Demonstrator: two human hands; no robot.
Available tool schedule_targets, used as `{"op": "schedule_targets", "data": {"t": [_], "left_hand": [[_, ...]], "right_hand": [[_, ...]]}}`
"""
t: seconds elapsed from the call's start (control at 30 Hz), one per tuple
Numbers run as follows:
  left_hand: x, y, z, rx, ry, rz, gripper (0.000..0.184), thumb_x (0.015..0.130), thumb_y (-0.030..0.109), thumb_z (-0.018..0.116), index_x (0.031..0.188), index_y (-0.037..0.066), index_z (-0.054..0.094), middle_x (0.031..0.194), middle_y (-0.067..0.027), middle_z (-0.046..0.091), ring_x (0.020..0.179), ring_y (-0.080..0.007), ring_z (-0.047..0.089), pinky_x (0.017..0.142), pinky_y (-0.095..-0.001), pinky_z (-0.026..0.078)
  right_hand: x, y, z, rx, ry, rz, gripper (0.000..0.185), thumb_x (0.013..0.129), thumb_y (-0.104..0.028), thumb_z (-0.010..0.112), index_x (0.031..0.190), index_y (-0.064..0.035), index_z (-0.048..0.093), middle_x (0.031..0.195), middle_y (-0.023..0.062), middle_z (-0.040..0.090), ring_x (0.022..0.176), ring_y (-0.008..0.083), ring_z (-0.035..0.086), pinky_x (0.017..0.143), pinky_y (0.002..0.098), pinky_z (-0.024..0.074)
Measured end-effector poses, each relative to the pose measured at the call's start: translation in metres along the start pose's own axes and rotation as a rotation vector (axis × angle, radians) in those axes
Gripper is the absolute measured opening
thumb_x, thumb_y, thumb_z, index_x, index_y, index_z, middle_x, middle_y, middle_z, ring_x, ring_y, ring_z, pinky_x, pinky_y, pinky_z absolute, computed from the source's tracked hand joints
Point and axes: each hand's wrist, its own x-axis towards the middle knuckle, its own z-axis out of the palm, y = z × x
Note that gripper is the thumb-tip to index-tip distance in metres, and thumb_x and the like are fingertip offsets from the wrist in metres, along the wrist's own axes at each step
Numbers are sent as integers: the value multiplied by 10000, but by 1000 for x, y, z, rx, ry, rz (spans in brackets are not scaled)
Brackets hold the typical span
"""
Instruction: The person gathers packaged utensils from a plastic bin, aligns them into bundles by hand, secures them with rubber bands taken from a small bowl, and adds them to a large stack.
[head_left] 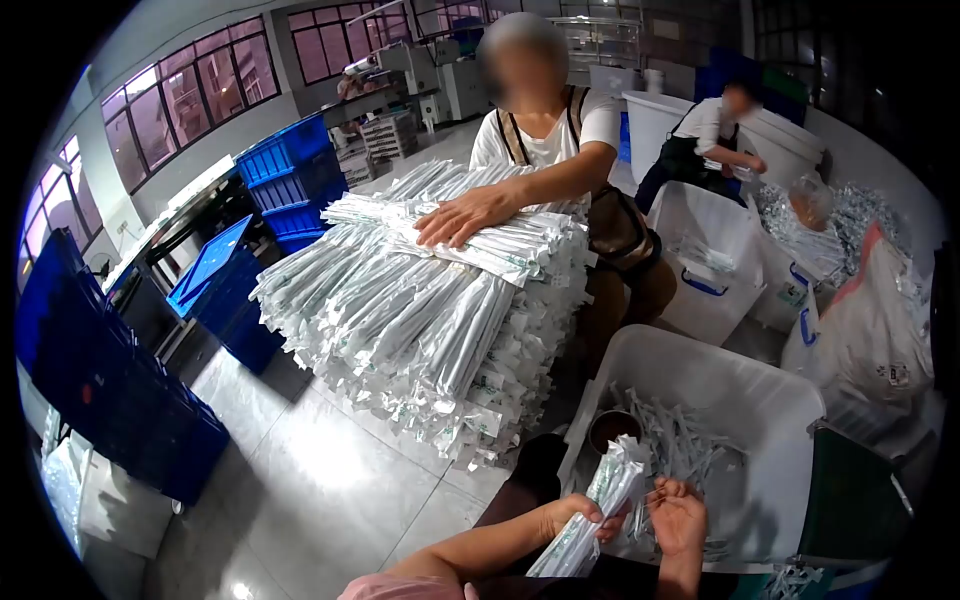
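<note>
My left hand (590,520) is closed around a bundle of long, thin white paper-wrapped sticks (618,478), which tilts up and away from me over the near side of a white plastic bin (770,400). What is inside the wrappers cannot be seen. Just right of the bundle, my right hand (677,515) has its palm turned up and its fingers loosely curled, with nothing visible in it. Inside the bin lie loose wrapped sticks (680,440) and a round, dark-centred container (614,428).
A tall stack of wrapped sticks (400,310) stands ahead, with a seated person's hand (470,213) resting on top. Blue crates (290,180) are stacked at left, and more blue crates (110,370) stand nearer. Another person (705,140) sits behind white bins (710,280) at right.
</note>
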Motion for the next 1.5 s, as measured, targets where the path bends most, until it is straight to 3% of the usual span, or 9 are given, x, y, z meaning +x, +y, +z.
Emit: {"op": "schedule_targets", "data": {"t": [0.27,0.4,0.6,0.77,0.93,1.17,1.3,1.47,1.5], "left_hand": [[-16,-3,-16,-125,118,99,461,546,151,612,948,16,432,697,-68,455,580,-170,474,629,-301,393],[-4,-4,2,29,231,-6,523,538,138,600,1014,-8,441,682,-88,475,590,-205,495,650,-322,420],[12,-13,19,307,236,-115,481,551,142,612,980,-14,460,717,-117,515,627,-224,537,571,-328,440],[27,-24,36,479,176,-261,466,611,75,625,1033,-40,465,764,-149,559,712,-234,569,651,-314,464],[22,-29,51,682,189,-180,467,692,238,667,1042,-10,484,810,-81,567,765,-155,560,673,-265,447],[-21,-44,79,1049,195,-313,685,711,246,672,1266,3,352,1196,-121,479,1153,-193,404,965,-291,290],[-6,-33,101,1751,200,-467,529,639,241,654,1104,32,515,1013,-195,572,977,-317,539,800,-372,415],[-7,0,152,2323,58,-535,298,614,128,601,890,29,552,861,-177,590,846,-315,579,704,-400,443],[-15,3,156,2449,127,114,265,620,119,605,859,24,540,855,-166,580,829,-312,572,694,-387,446]], "right_hand": [[-15,12,-6,187,62,-42,232,728,-87,477,912,37,548,815,117,583,891,243,519,938,406,335],[24,20,-9,-1184,-212,-699,386,793,72,476,1174,13,469,1121,145,542,1007,206,541,857,289,437],[28,-27,16,-1137,-682,-157,706,694,-292,696,1237,2,355,1221,143,447,1123,211,441,915,311,377],[0,-55,71,-1616,-838,-98,265,610,-228,689,789,-49,614,708,46,610,715,150,600,685,263,452],[-20,-52,58,-1204,-421,-471,555,565,-88,747,1066,-31,513,1119,98,496,1020,223,493,858,320,396],[-34,-91,7,-1550,-685,433,424,656,-121,718,1042,-4,588,938,98,634,854,134,585,774,245,440],[-48,-96,30,-1987,-1047,783,604,604,-206,737,1126,1,515,955,124,622,841,173,596,773,267,446],[-90,-57,28,-2142,-692,354,553,582,-211,715,1049,-7,501,903,213,583,857,311,575,754,361,448],[-86,-59,49,-2157,-580,242,551,586,-209,715,1051,-12,496,900,226,576,863,323,571,747,359,451]]}}
